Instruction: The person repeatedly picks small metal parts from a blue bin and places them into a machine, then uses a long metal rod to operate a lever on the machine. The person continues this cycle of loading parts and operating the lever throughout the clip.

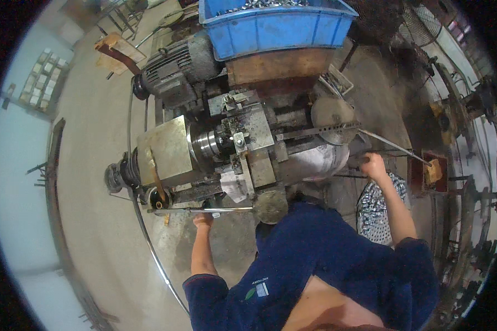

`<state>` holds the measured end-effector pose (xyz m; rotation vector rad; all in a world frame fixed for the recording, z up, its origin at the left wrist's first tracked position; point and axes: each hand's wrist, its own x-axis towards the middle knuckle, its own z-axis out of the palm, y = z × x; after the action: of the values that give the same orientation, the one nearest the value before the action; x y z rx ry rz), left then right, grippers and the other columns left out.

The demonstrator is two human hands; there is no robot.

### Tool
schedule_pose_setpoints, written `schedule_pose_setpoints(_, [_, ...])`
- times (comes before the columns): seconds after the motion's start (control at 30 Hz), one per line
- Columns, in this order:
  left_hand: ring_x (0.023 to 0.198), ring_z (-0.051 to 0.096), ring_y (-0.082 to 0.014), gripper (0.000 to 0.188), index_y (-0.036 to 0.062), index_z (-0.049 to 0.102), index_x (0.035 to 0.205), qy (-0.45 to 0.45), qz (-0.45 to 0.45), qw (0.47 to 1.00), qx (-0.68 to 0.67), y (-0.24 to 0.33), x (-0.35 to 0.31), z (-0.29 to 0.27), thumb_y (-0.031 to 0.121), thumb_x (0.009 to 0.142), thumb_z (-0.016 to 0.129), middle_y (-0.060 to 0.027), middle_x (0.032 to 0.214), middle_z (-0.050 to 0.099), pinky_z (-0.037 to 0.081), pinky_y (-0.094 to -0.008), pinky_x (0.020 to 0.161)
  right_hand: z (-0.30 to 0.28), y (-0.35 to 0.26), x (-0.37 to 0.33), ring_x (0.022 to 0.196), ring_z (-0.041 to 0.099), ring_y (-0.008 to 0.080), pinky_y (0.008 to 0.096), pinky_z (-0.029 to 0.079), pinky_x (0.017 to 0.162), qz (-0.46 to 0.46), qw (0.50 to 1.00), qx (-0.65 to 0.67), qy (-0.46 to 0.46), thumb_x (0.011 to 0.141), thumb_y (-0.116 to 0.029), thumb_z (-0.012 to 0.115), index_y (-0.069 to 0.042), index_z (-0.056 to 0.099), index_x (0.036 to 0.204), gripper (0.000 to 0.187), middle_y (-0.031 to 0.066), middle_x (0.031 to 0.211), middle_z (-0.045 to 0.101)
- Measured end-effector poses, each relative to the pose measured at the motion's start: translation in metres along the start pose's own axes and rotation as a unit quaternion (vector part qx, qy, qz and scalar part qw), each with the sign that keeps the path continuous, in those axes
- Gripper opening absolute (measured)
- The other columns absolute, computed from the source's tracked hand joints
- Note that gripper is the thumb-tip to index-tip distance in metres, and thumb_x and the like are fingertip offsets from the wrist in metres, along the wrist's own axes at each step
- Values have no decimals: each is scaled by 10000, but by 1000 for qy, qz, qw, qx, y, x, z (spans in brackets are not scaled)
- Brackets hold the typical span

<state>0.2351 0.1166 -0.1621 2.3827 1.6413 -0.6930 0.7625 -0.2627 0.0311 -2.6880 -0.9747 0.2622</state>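
Plainly, with left hand point(203, 219) and right hand point(373, 164) each clenched round a lever point(204, 209) beside the lathe's chuck point(207, 142), a loose sleeve risked being snagged.

Pretty grimy workshop here, bare grey concrete floor point(94, 220), a pale wall point(16, 182) off to the left with a rack of small boxes point(43, 77), and a standing fan point(419, 25) top right.

White patterned bag point(376, 212) lies below the right hand point(373, 164).
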Motion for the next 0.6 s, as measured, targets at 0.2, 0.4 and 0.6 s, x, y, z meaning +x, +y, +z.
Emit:
schedule_pose_setpoints(0.2, [755, 621, -323, 352, 39, 539, 1019, 131, 14, 971, -199, -3, -34, 27, 312, 798, 513, -184, 833, 622, 498, -417, 656, -37, -120, 67, 860, 574, 319, 375, 456, 762, -155, 980, 123, 32, 554, -150, 595, -35, 633, 897, 364, 174, 900, 608])
schedule_pose_setpoints(0.4, [582, 606, -182, 230, -50, 582, 955, 29, -57, 839, -541, -71, -75, -35, 78, 771, 529, -129, 739, 618, 483, -293, 527, -31, -273, 86, 858, 572, 310, 365, 464, 762, -372, 907, 194, -31, 549, -165, 598, -45, 629, 915, 387, 136, 896, 605])
schedule_pose_setpoints(0.6, [602, 601, -194, 273, -5, 597, 950, 369, -180, 837, -362, -169, -183, -155, 226, 832, 513, -105, 684, 617, 458, -320, 587, 11, -369, 93, 871, 522, 320, 383, 434, 793, -472, 873, 117, -42, 533, -173, 583, -49, 650, 756, 264, 130, 857, 583])
